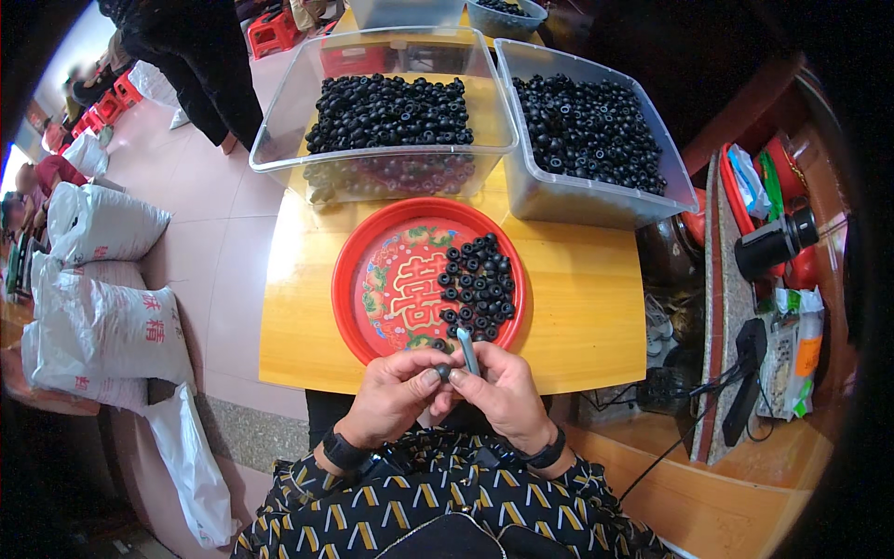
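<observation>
Just in front of my body, near the table's front edge, my two hands meet. A small round black part (pixel 442 372) is pinched between the thumb and fingers of my left hand (pixel 396 396). My right hand (pixel 503 396) grips a narrow grey-blue blade-like tool (pixel 467 350) that points up and away, its thumb and fingertips close against the black part. Beyond them lies a round red tray (pixel 348 321) with a printed pattern. Many loose black ring-shaped parts (pixel 480 284) are spread over the tray's right side.
Behind the tray stand two clear plastic bins, left (pixel 270 154) and right (pixel 577 207), holding many black parts. They rest on a yellow wooden table (pixel 587 317). White sacks (pixel 116 321) line the left floor; a person's dark-trousered legs (pixel 200 70) are behind. Right, a shelf holds a black cylinder (pixel 773 240) and cables.
</observation>
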Demonstrator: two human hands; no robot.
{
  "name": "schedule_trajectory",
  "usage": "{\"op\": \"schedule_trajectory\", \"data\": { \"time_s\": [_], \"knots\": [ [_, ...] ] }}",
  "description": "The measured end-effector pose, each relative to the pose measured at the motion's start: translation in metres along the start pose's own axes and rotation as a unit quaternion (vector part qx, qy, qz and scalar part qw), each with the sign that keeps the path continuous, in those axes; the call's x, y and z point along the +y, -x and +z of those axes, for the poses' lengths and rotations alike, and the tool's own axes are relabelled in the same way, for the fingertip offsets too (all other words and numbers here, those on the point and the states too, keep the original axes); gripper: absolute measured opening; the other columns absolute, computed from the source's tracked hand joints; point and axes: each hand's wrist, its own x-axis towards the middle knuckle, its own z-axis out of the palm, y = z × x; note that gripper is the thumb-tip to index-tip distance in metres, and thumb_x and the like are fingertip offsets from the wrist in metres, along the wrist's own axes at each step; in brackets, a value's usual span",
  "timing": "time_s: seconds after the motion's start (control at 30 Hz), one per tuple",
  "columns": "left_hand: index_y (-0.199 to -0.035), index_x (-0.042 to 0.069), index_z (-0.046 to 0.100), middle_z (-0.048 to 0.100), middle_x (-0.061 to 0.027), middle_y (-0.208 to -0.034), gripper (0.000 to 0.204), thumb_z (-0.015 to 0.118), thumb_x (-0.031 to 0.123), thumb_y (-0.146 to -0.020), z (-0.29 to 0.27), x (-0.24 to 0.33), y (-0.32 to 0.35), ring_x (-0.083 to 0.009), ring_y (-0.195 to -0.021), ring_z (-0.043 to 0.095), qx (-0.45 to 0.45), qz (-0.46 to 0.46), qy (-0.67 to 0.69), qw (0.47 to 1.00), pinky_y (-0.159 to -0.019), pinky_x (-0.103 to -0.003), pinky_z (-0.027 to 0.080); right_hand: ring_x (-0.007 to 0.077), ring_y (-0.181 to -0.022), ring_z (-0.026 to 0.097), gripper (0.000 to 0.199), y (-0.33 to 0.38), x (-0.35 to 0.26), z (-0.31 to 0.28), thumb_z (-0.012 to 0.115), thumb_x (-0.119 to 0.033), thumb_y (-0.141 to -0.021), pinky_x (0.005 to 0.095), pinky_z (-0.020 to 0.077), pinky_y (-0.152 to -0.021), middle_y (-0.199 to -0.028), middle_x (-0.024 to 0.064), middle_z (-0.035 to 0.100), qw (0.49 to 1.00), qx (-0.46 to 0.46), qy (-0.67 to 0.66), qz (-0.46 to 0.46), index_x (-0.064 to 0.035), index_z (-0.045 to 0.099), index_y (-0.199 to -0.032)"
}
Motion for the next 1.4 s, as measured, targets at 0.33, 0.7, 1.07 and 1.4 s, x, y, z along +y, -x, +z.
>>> {"op": "schedule_trajectory", "data": {
  "time_s": [0.33,0.7,1.07,1.4],
  "knots": [
    [-0.105,0.003,0.051,0.058,-0.0103,-0.079,0.019,0.055,0.01,-0.088,-0.006,0.004,-0.003,-0.0164,-0.065,0.055,0.0,0.018,0.097,0.995,-0.06,-0.026,0.046,0.0258,-0.07,0.06,0.027,0.015,-0.012,-0.013,0.061,-0.004,-0.079,0.0309,0.0472,-0.061,-0.082,0.0144,0.06,0.805,0.037,0.537,-0.249,0.0017,0.058,-0.106],
    [-0.103,0.003,0.052,0.057,-0.0099,-0.079,0.016,0.054,0.009,-0.088,-0.007,0.006,-0.002,-0.017,-0.064,0.054,-0.006,0.016,0.109,0.994,-0.061,-0.027,0.045,0.0271,-0.063,0.058,0.029,0.012,-0.01,-0.011,0.064,-0.001,-0.075,0.0328,0.0457,-0.056,-0.077,0.0137,0.058,0.773,0.044,0.564,-0.287,0.0006,0.06,-0.105],
    [-0.102,0.002,0.052,0.057,-0.01,-0.082,0.016,0.055,0.007,-0.087,-0.002,0.002,-0.004,-0.0155,-0.066,0.053,-0.068,0.047,0.076,0.994,-0.059,-0.026,0.043,0.0263,-0.07,0.061,0.022,0.011,-0.013,-0.017,0.058,-0.003,-0.083,0.0316,0.0473,-0.062,-0.079,0.0156,0.059,0.834,0.164,0.467,-0.244,0.0033,0.058,-0.104],
    [-0.102,0.001,0.053,0.057,-0.0069,-0.083,0.014,0.054,0.003,-0.088,0.006,0.001,0.002,-0.0139,-0.07,0.055,-0.008,0.05,-0.045,0.998,-0.061,-0.026,0.046,0.0075,-0.07,0.058,0.021,0.004,-0.01,0.012,0.057,-0.013,-0.089,0.0207,0.047,-0.063,-0.078,0.0031,0.061,0.971,0.024,0.216,-0.101,0.0028,0.056,-0.103]
  ]
}}
